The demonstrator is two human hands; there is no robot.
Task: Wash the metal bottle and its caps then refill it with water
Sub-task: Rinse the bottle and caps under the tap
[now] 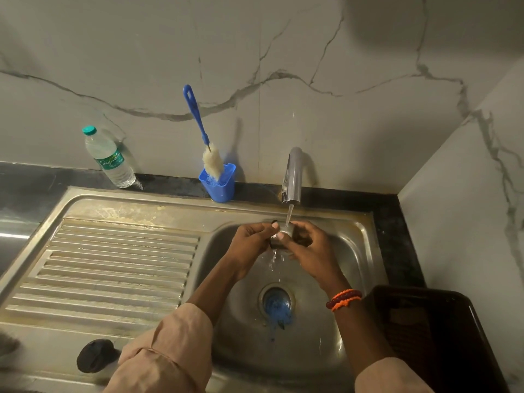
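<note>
Over the steel sink basin (340, 350), my left hand (251, 242) and my right hand (307, 246) both grip a small metal cap (279, 239) with a dark rim. It sits right under the running stream from the chrome tap (293, 177). Water spills off the cap toward the drain (276, 303). A second dark round cap (95, 355) lies on the sink's front left rim. The metal bottle is not in sight.
A ribbed draining board (113, 268) fills the left side. At the back stand a clear plastic water bottle (110, 160) and a blue holder (218, 182) with a blue-handled bottle brush (202, 134). A dark basket (431, 330) sits at the right front.
</note>
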